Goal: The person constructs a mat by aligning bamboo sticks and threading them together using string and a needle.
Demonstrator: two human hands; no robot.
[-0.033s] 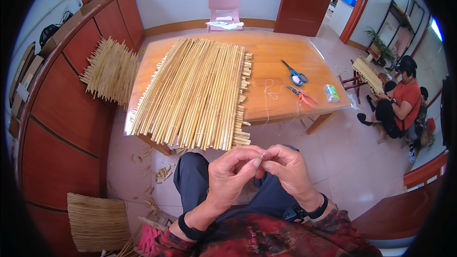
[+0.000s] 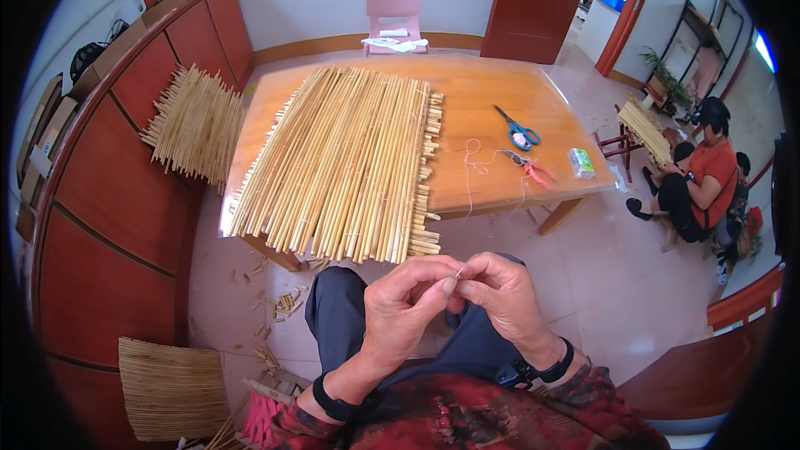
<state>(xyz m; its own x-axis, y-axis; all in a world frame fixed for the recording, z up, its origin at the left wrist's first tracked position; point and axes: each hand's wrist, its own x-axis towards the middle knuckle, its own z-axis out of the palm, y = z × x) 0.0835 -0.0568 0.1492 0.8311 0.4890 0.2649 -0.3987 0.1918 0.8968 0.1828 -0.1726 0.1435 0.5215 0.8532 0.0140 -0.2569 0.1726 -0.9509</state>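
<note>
Above my lap, my left hand (image 2: 407, 300) and my right hand (image 2: 504, 293) meet fingertip to fingertip, both closed in a pinch. Between them shows a tiny whitish strand (image 2: 459, 272), like thread; it is too small to tell more. Just beyond my hands, a mat of straw-coloured reed sticks (image 2: 342, 167) covers the left part of the wooden table (image 2: 467, 100), its near ends reaching over the edge. To the right on the tabletop lie blue-handled scissors (image 2: 518, 132), red-handled pliers (image 2: 533, 171), loose pink thread (image 2: 473, 162) and a small green-and-white box (image 2: 581, 163).
Red cabinets (image 2: 117, 175) run along the left, with a reed bundle (image 2: 196, 125) and a reed mat (image 2: 171, 387) against them. Reed offcuts (image 2: 287, 302) litter the floor. A pink chair (image 2: 393, 8) stands behind the table. At right, a person in orange (image 2: 708, 175) sits handling reeds.
</note>
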